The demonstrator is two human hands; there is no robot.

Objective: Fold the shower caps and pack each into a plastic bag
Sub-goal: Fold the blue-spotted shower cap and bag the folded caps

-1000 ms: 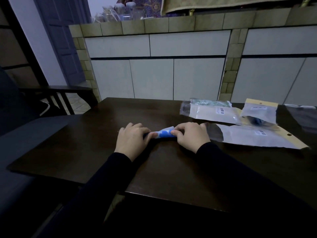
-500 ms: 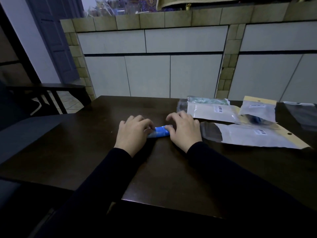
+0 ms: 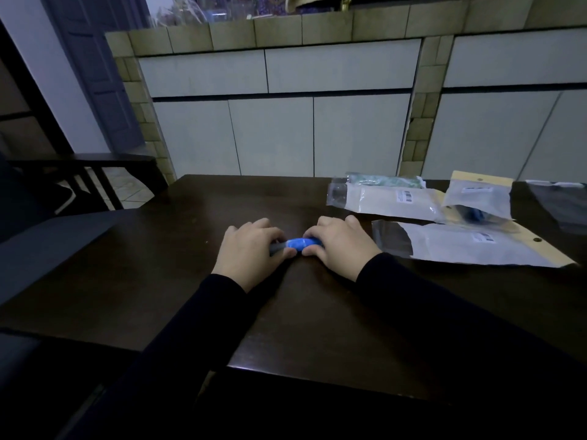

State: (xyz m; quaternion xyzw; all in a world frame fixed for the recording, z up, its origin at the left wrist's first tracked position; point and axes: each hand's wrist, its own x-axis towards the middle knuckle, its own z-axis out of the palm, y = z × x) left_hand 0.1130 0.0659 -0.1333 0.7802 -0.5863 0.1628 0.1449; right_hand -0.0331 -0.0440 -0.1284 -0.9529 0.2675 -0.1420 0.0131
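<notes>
A blue shower cap [image 3: 298,243], folded into a narrow roll, lies on the dark wooden table [image 3: 197,217] in the middle of the head view. My left hand [image 3: 249,254] grips its left end with curled fingers. My right hand [image 3: 341,246] grips its right end the same way, and only a short blue stretch shows between the two hands. An empty plastic bag [image 3: 463,244] with a yellow header lies flat just right of my right hand.
More plastic bags lie at the back right: a long white one [image 3: 390,200], a small one [image 3: 478,198] holding something blue, and a greenish packet [image 3: 384,180] behind. A dark bag [image 3: 562,201] lies far right. A dark chair [image 3: 47,236] stands at the left, a tiled counter behind.
The cap has been rolled tighter and shorter, and my hands have come closer together on it. The camera has tilted slightly.
</notes>
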